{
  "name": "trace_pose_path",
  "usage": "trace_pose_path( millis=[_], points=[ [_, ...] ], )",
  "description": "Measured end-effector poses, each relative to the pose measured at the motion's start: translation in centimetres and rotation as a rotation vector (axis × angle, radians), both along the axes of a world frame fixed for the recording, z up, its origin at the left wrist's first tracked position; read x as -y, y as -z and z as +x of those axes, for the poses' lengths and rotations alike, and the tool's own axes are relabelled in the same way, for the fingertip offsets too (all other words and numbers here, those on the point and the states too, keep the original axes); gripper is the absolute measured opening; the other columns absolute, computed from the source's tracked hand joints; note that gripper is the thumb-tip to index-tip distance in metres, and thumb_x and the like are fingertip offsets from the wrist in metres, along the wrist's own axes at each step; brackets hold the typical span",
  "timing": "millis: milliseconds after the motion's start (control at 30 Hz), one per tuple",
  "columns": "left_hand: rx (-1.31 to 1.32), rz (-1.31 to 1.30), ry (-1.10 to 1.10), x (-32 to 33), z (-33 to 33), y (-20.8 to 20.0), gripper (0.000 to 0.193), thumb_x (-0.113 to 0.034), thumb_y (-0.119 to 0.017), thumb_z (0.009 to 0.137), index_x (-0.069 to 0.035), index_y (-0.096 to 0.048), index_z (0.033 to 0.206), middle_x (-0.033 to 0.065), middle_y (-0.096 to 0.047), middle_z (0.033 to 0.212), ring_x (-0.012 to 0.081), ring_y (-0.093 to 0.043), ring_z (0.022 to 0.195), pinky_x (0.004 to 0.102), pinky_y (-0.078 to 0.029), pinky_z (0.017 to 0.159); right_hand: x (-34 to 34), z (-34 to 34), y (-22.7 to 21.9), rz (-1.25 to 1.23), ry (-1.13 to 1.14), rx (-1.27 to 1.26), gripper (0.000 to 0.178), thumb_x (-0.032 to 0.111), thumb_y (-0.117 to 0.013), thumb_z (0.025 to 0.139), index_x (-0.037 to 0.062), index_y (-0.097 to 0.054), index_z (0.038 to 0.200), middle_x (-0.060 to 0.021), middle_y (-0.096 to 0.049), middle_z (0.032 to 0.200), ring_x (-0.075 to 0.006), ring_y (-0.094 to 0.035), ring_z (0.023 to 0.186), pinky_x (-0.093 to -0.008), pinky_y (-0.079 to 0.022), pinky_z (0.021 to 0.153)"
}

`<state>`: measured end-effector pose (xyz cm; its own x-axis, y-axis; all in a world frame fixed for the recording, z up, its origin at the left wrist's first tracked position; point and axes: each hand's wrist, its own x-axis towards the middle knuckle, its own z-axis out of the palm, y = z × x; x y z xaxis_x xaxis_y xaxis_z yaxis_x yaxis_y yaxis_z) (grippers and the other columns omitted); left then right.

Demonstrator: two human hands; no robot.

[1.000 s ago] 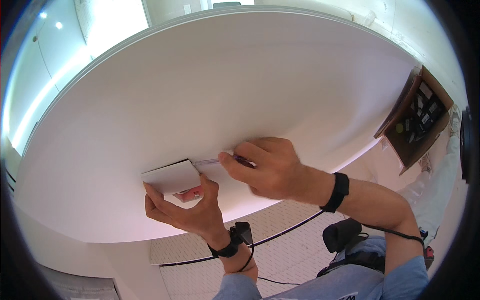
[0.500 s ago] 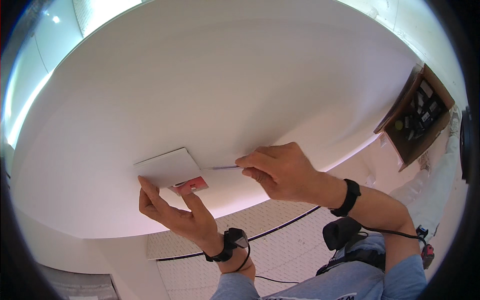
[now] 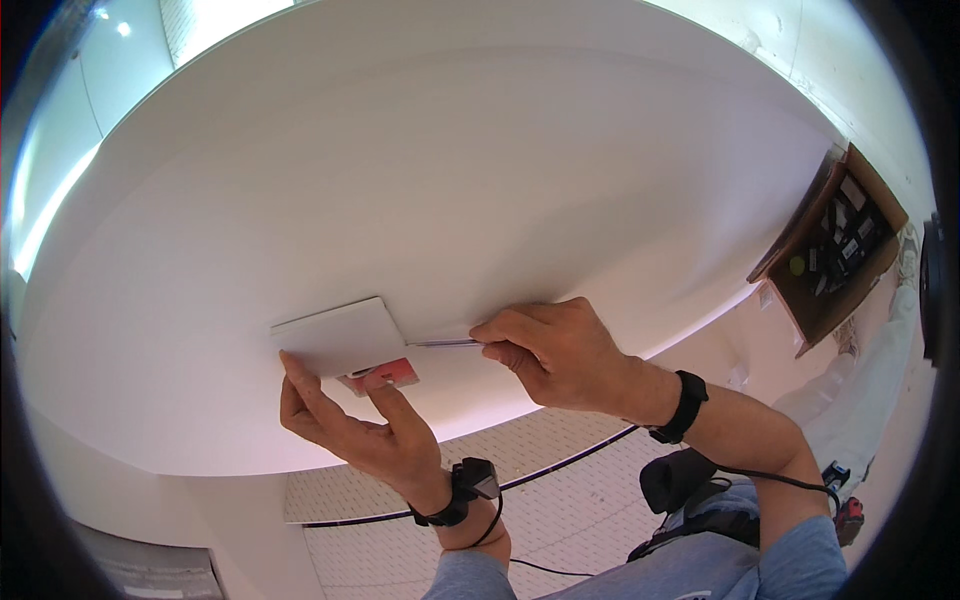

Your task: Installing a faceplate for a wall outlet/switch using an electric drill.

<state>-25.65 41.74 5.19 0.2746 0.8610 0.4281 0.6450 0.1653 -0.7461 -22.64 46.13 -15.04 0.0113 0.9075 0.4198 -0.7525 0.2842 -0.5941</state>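
Note:
A white flat rectangular piece [image 3: 345, 335] with a thin dark line along its far edge lies at the left front of the white table. My left hand [image 3: 365, 440] grips it, fingers at its left corner and thumb by a small red card-like piece [image 3: 392, 374] that pokes out at its near edge. Between the thumb and fingertips of my right hand [image 3: 570, 355] is a slim, pointed metal tool [image 3: 445, 344], of a kind I cannot make out. Its tip points left and meets, or nearly meets, the white piece's right edge.
The large white table [image 3: 420, 170] has a curved edge. Off its right side stands an open brown cardboard box [image 3: 790, 300] with several dark and light small items inside. Black straps with cables sit on both my wrists. A person's pale trouser leg [image 3: 875, 370] shows beyond the box.
The tool's tip has come closer to the white piece's right edge. The whole view has shifted slightly; my left hand keeps the same grip.

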Motion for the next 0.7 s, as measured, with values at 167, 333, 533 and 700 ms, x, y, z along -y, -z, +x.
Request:
trace_pose_path(
  millis=[167, 333, 533, 700],
  points=[
    [0.045, 0.049, 0.002, 0.0, 0.1, 0.2, 0.061, -0.031, -0.058, 0.100, -0.007, -0.044, 0.154, 0.0150, -0.045, 0.129, 0.0288, -0.048, 0.124, 0.0497, -0.043, 0.102, 0.2, -0.2, -0.4, -0.012, -0.002, -0.025, 0.012, 0.008, -0.074, 0.090, 0.0082, -0.067, 0.099, -0.0077, -0.074, 0.082, -0.0232, -0.071, 0.065, -0.0337, -0.053, 0.056],
    [0.069, 0.063, -0.009, -0.1, 0.0, 0.3, 0.067, -0.032, -0.063, 0.097, -0.007, -0.043, 0.155, 0.0150, -0.043, 0.131, 0.0299, -0.046, 0.127, 0.0508, -0.043, 0.103, -0.2, -0.3, -0.1, 0.016, -0.003, -0.025, 0.015, 0.006, -0.075, 0.088, 0.0086, -0.067, 0.100, -0.0079, -0.074, 0.082, -0.0235, -0.071, 0.065, -0.0338, -0.053, 0.056],
    [0.085, 0.153, -0.061, -1.1, 0.6, 1.5, 0.098, -0.026, -0.088, 0.073, -0.007, -0.039, 0.155, 0.0140, -0.038, 0.132, 0.0314, -0.040, 0.132, 0.0518, -0.042, 0.103, 0.2, 0.1, -1.4, 0.044, 0.120, 0.091, 0.019, 0.003, -0.075, 0.085, 0.0089, -0.068, 0.102, -0.0069, -0.072, 0.076, -0.0228, -0.069, 0.062, -0.0327, -0.051, 0.052],
    [0.098, 0.193, -0.085, -1.1, 0.7, 1.2, 0.106, -0.020, -0.092, 0.066, -0.007, -0.035, 0.155, 0.0148, -0.034, 0.133, 0.0339, -0.036, 0.133, 0.0526, -0.042, 0.101, -0.9, -0.3, -1.2, 0.026, -0.105, -0.105, 0.020, 0.000, -0.076, 0.083, 0.0085, -0.071, 0.101, -0.0072, -0.067, 0.072, -0.0234, -0.067, 0.059, -0.0317, -0.052, 0.053]
  ],
)
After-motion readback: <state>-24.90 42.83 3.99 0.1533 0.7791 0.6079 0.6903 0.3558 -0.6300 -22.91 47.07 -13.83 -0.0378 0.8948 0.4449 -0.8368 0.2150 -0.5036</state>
